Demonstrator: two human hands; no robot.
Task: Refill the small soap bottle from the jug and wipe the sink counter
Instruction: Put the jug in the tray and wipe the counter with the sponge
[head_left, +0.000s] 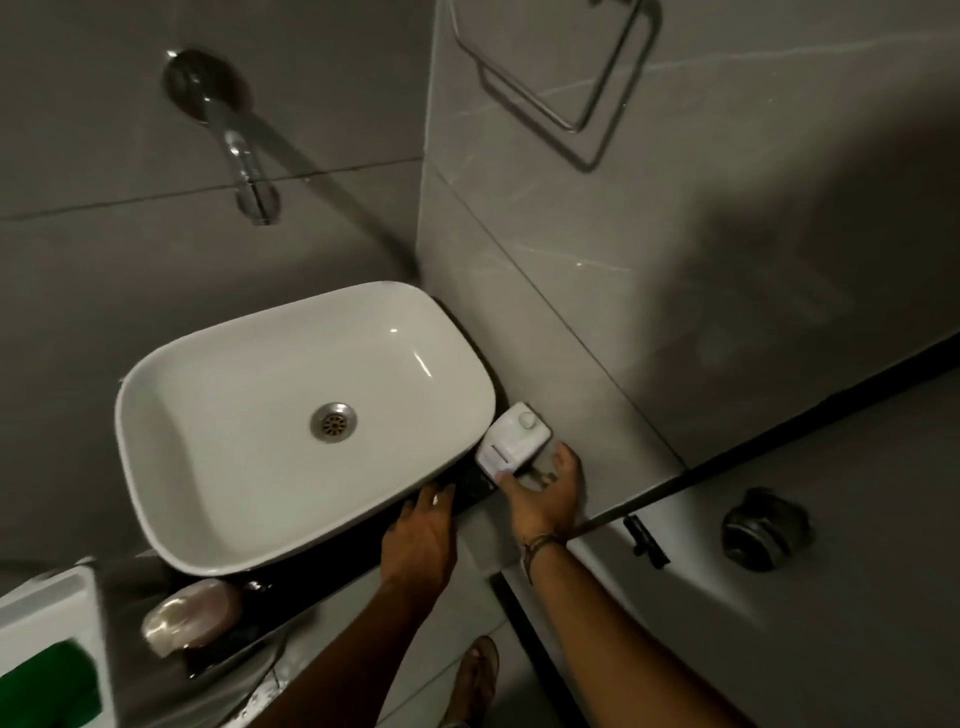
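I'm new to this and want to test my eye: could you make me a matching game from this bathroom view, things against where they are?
Things:
1. small soap bottle
2. tap
3. drain
4. left hand

Places:
A. on the wall above the basin
B. in the basin's floor
C. at the basin's near edge
D. in the right hand, beside the basin

Pairs: 1-D, 2-A, 3-B, 4-C

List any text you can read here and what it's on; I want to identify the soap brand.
None is readable.
White bottle by the right hand: front marks too small and blurred.
White box with a green patch at lower left: blurred, no words legible.
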